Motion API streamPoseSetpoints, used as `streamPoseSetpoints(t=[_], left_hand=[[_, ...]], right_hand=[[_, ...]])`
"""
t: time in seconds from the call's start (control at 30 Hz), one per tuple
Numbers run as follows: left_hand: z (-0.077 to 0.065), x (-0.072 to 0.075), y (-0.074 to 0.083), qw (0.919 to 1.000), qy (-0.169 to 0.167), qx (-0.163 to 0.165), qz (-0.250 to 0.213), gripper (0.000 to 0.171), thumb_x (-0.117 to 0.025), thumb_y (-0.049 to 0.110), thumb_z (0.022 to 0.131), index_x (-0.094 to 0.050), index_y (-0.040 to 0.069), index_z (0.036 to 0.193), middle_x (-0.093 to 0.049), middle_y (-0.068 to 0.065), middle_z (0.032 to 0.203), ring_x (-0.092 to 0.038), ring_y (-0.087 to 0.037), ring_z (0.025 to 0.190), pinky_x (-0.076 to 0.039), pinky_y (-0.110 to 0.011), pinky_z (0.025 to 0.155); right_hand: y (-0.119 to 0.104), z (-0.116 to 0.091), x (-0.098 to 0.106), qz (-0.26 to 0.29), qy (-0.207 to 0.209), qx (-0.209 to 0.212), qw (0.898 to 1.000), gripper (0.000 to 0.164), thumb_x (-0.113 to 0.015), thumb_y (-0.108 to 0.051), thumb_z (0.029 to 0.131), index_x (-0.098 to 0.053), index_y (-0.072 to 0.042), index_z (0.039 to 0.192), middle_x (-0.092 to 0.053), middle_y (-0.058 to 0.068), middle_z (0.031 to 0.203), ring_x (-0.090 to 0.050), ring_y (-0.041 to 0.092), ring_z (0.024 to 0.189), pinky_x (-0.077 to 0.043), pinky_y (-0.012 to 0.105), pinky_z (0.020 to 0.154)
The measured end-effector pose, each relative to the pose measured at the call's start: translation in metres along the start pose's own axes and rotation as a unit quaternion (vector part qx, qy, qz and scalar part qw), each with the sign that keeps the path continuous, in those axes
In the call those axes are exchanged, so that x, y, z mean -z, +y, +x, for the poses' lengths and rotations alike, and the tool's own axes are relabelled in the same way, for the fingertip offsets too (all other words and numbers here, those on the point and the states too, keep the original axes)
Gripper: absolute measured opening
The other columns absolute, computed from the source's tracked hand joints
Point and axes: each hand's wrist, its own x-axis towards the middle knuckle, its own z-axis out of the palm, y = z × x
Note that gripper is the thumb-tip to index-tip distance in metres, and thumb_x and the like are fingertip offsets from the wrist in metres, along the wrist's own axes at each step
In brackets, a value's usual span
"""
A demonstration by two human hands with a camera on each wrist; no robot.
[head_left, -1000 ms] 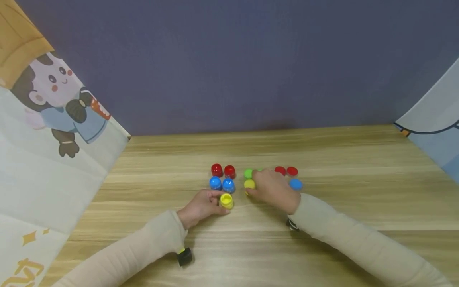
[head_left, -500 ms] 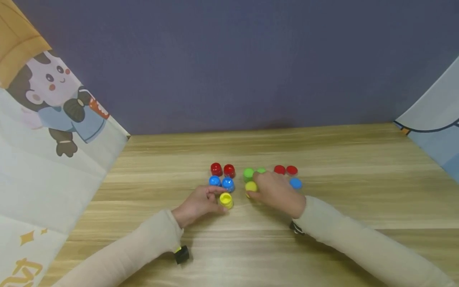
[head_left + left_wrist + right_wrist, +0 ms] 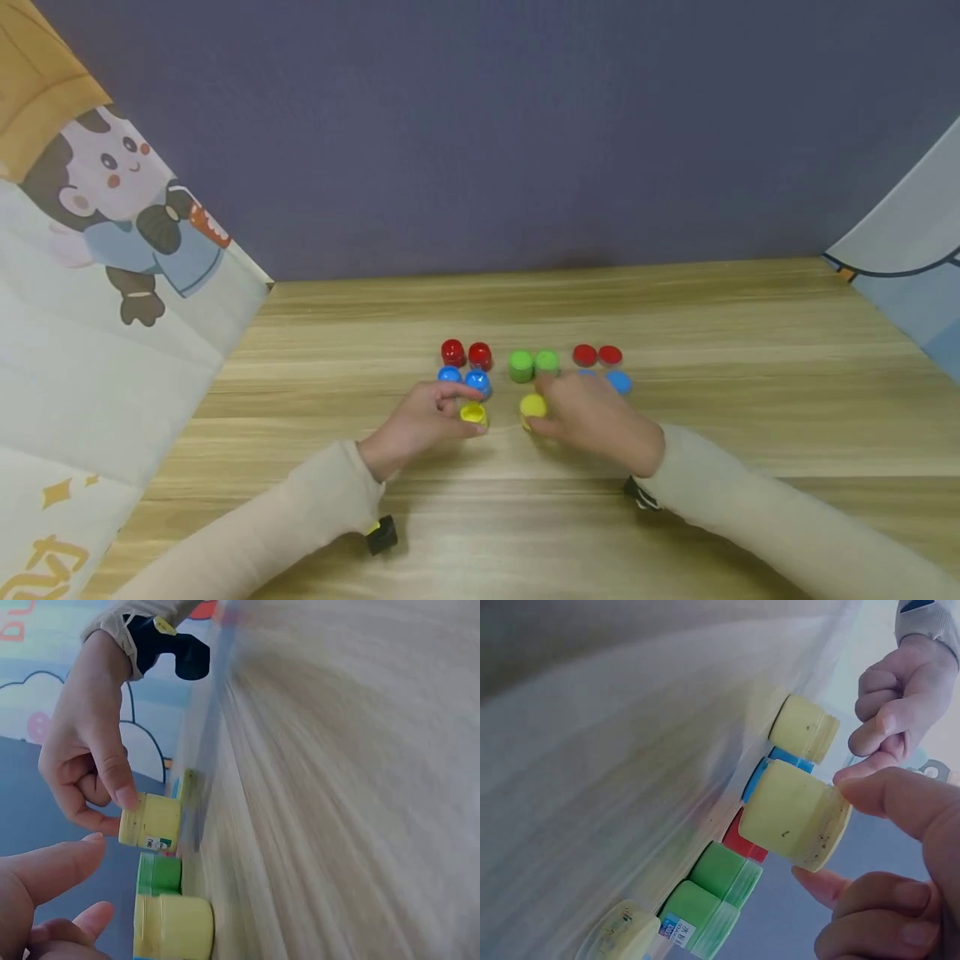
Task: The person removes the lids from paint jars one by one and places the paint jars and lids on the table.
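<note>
My right hand point(image 3: 592, 412) pinches a small yellow paint jar point(image 3: 795, 814) between thumb and fingertips. Its top looks flat and covered in the head view, and in the left wrist view it seems just above the table. To the left, my left hand point(image 3: 412, 421) has thumb and forefinger spread beside an uncovered yellow jar point(image 3: 176, 926); a gap shows between them in the left wrist view. Beyond that jar stand two blue jars point(image 3: 477, 383) and two red jars point(image 3: 480, 356). Two green jars point(image 3: 521, 367) stand behind the right hand's jar.
Two red lids point(image 3: 610, 356) lie at the right, with blue lids point(image 3: 618, 382) nearer, one partly hidden by the right hand. A yellow lid point(image 3: 619, 934) lies on the table in the right wrist view. The wooden table point(image 3: 360, 325) meets a dark backdrop point(image 3: 480, 150).
My right hand has drawn the covered yellow jar rightward and nearer to me, away from the green jars. My left hand has shifted slightly away from me beside the uncovered yellow jar.
</note>
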Motion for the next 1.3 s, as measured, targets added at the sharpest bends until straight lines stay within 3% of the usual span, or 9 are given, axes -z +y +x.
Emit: streamPoseSetpoints(t=[0.23,0.53,0.8,1.07,1.3], left_hand=[[-0.005,-0.010,0.005,0.9993,-0.019,-0.030,0.008,0.043,-0.078,0.015,0.076,-0.065,0.010,0.117,-0.034,0.003,0.059,-0.032,-0.012,0.053,-0.027,-0.020,0.046],[-0.012,-0.029,0.007,0.9956,-0.054,-0.076,0.005,0.043,-0.077,0.010,0.076,-0.062,0.005,0.117,-0.030,0.004,0.054,-0.027,-0.009,0.047,-0.025,-0.019,0.043],[-0.012,-0.049,0.005,0.9940,-0.083,-0.071,0.009,0.047,-0.078,0.008,0.074,-0.057,0.006,0.117,-0.038,0.004,0.052,-0.034,-0.008,0.046,-0.031,-0.019,0.045],[-0.008,-0.059,0.000,0.9929,-0.101,-0.062,0.005,0.052,-0.077,0.006,0.073,-0.054,0.001,0.119,-0.046,0.002,0.058,-0.040,-0.009,0.050,-0.035,-0.019,0.048],[-0.007,-0.064,0.000,0.9925,-0.109,-0.055,-0.009,0.050,-0.076,0.005,0.073,-0.055,0.001,0.119,-0.047,0.002,0.059,-0.039,-0.009,0.050,-0.033,-0.019,0.047]], right_hand=[[-0.002,-0.011,0.001,0.022,-0.016,0.003,1.000,0.027,-0.073,-0.031,0.080,-0.060,-0.008,0.085,-0.043,-0.007,0.055,-0.040,0.008,0.048,-0.031,0.020,0.042],[-0.004,-0.025,-0.003,0.021,0.011,0.049,0.999,0.028,-0.076,-0.030,0.077,-0.060,-0.008,0.084,-0.044,-0.009,0.058,-0.038,0.005,0.049,-0.032,0.019,0.042],[-0.004,-0.033,-0.005,0.057,-0.008,0.086,0.995,0.022,-0.072,-0.025,0.078,-0.058,-0.009,0.085,-0.043,-0.009,0.060,-0.037,0.003,0.049,-0.033,0.018,0.041],[-0.004,-0.034,-0.006,0.052,-0.029,0.089,0.994,0.027,-0.073,-0.024,0.077,-0.059,-0.006,0.092,-0.040,-0.011,0.052,-0.034,0.000,0.044,-0.031,0.017,0.039],[-0.004,-0.036,-0.003,0.046,-0.023,0.100,0.994,0.027,-0.074,-0.024,0.076,-0.059,-0.007,0.091,-0.039,-0.012,0.052,-0.032,-0.001,0.044,-0.028,0.015,0.039]])
